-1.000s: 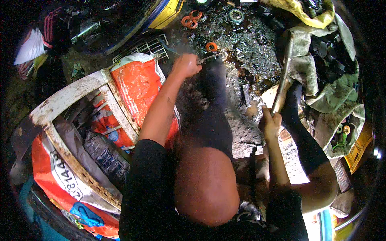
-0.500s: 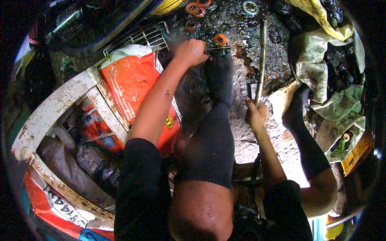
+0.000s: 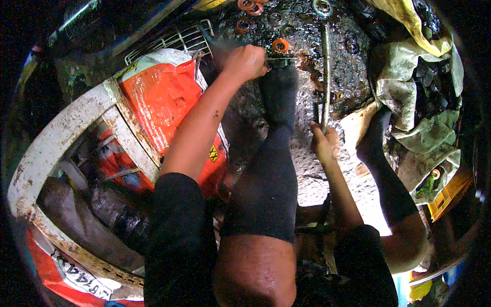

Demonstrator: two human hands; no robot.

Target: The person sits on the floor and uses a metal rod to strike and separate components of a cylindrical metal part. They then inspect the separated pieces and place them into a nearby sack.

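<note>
My right hand is closed round the lower end of a long, slim metal rod, thumb pointing up along it. The rod's far end lies over dark, oily ground near a metal ring. My left hand is a fist beside my dark-socked foot. What it grips is hidden by the fingers; a blurred dark shape shows at its upper left. A thin metal edge runs across just right of the fist, at my toes. Just beyond lies an orange ring.
More orange rings lie at the far edge of the greasy ground. On the left stand a dirty white frame, a red-orange sack and a white wire rack. Crumpled grey sacking lies to the right, beyond my other leg.
The rod's far end has swung slightly left, so the rod stands straighter in view. My left fist has stayed close to the foot. The whole view has shifted a little.
</note>
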